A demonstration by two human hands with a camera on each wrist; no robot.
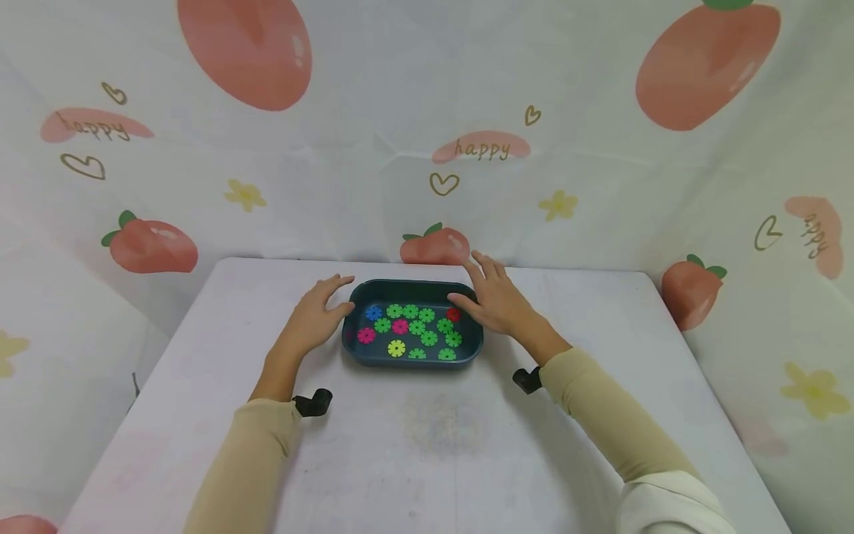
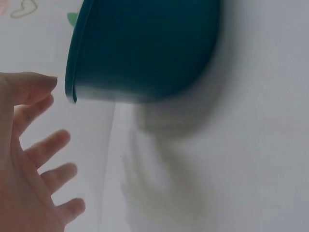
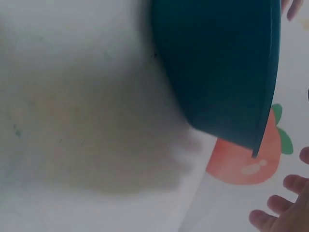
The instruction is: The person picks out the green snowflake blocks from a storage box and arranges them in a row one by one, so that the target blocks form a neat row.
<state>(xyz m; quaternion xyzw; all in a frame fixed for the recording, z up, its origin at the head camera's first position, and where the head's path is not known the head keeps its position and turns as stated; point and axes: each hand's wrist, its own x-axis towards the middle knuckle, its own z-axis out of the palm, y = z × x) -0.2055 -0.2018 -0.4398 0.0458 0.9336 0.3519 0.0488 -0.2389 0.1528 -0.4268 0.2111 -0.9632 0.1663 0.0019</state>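
Head view shows the tray between the left hand and right hand, long axis running left to right. Both have fingers spread, gripping nothing.

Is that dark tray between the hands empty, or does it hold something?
Not empty: colourful notched discs, mostly green, lie inside the tray, with bare floor showing between them.

the word "happy" handwritten on the left pink patch of the white cloth, again on the middle pink patch, "appy" readable sideways on the right pink patch
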